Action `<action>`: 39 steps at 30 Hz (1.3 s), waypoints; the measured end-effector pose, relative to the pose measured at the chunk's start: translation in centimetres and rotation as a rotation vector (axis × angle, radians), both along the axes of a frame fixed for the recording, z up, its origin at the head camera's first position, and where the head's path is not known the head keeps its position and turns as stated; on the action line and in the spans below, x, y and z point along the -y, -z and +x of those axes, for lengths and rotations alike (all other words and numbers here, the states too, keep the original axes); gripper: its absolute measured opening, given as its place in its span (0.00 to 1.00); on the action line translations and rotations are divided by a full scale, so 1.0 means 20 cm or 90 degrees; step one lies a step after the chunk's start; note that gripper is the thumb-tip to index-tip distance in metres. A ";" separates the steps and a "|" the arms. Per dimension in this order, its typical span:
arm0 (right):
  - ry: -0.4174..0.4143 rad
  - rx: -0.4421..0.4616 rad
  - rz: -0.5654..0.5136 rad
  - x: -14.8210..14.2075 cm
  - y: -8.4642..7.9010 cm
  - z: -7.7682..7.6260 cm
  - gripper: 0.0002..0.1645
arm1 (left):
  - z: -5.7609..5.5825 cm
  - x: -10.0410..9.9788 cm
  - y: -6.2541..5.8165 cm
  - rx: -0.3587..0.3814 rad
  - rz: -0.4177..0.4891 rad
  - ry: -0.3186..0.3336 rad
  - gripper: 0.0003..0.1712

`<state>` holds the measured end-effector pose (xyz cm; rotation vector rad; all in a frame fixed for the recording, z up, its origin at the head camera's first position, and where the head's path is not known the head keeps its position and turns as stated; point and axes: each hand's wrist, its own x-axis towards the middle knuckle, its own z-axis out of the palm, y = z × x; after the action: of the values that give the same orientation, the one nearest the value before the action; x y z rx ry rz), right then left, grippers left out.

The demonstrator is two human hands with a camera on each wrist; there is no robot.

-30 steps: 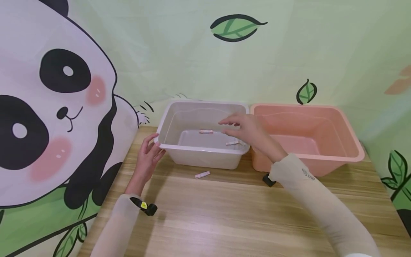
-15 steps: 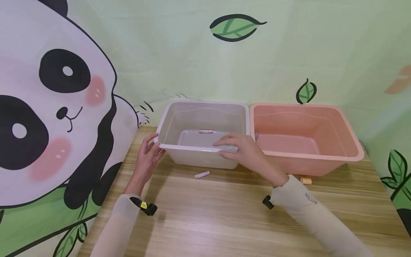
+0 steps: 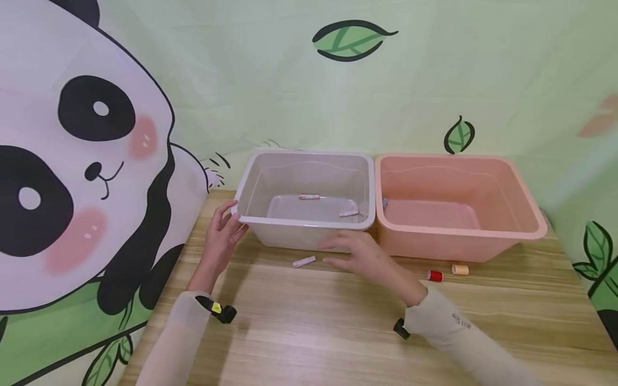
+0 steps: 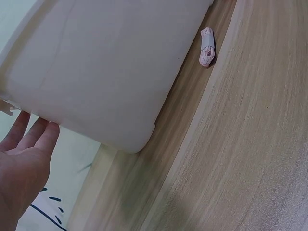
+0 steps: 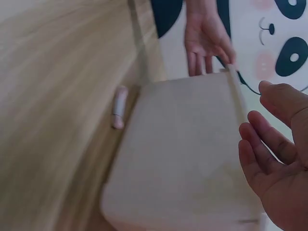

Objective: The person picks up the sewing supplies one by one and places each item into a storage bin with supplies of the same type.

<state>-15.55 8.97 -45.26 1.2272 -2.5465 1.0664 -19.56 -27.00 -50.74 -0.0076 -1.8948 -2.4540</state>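
Observation:
My left hand (image 3: 223, 238) holds the left front corner of the white plastic tub (image 3: 309, 236), with its fingers (image 4: 36, 132) under the rim. My right hand (image 3: 362, 260) is in front of that tub, its fingers apart with nothing between them. Just left of its fingertips, a folded tape measure (image 3: 304, 262) in pink and white lies on the table, a pale band around it (image 4: 207, 46). Two similar folded tape measures, one toward the back (image 3: 309, 197) and another at the right (image 3: 349, 214), lie inside the white tub.
A pink tub (image 3: 463, 246) stands against the white one's right side, with a small greyish thing (image 3: 385, 203) at its inner left wall. In front of it a red thread spool (image 3: 435, 275) and a light orange thread spool (image 3: 460, 269) lie on the wooden table (image 3: 309, 332).
My right hand has come from over the white tub's right side down to its front, near the table. Both spools now show from behind the right arm. My left hand stays put.

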 end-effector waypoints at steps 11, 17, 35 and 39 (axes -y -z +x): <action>0.004 0.087 -0.031 0.03 0.23 0.04 0.17 | 0.00 -0.01 0.01 0.005 0.017 -0.001 0.24; 0.021 0.116 -0.038 0.04 0.32 0.04 0.17 | 0.00 -0.01 0.00 0.004 0.017 -0.001 0.23; 0.088 0.106 -0.025 0.11 0.50 -0.05 0.16 | 0.00 -0.01 0.00 0.003 0.024 -0.001 0.23; 0.089 0.096 -0.025 0.13 0.53 -0.08 0.16 | 0.00 0.00 0.01 0.004 0.016 -0.002 0.24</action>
<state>-17.14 6.31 -55.91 0.9784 -2.6614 1.2124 -19.65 -26.93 -50.92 0.0048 -1.8636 -2.4789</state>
